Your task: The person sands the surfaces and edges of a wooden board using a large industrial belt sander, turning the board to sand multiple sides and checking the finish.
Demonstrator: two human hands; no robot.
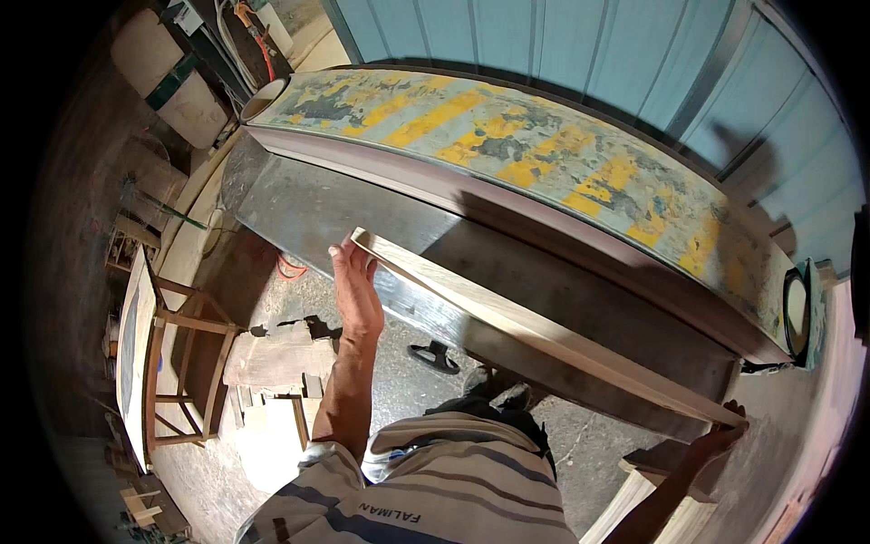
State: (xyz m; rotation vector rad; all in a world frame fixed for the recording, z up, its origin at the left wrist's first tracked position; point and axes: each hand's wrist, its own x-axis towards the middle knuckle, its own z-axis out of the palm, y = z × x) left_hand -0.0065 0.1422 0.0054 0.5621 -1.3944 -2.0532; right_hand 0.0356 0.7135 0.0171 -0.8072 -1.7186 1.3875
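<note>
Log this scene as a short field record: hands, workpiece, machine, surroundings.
Left hand: touching the wooden board at its left end
Right hand: at its right end
Workpiece: long, pale, spanning the metal table; contact with table unclear
Machine: housing with worn yellow stripes beyond board
Floor: black handwheel showing below table edge
Lower right: pale timber

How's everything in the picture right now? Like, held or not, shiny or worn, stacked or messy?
Left hand: gripping the board's left end.
Right hand: holding its right end.
Long wooden board: held at both ends.
Metal table: shiny, partly in shadow.
Striped cover: paint worn and patchy.
Wooden planks: stacked.
Dark handwheel: can't tell if turned.
</note>
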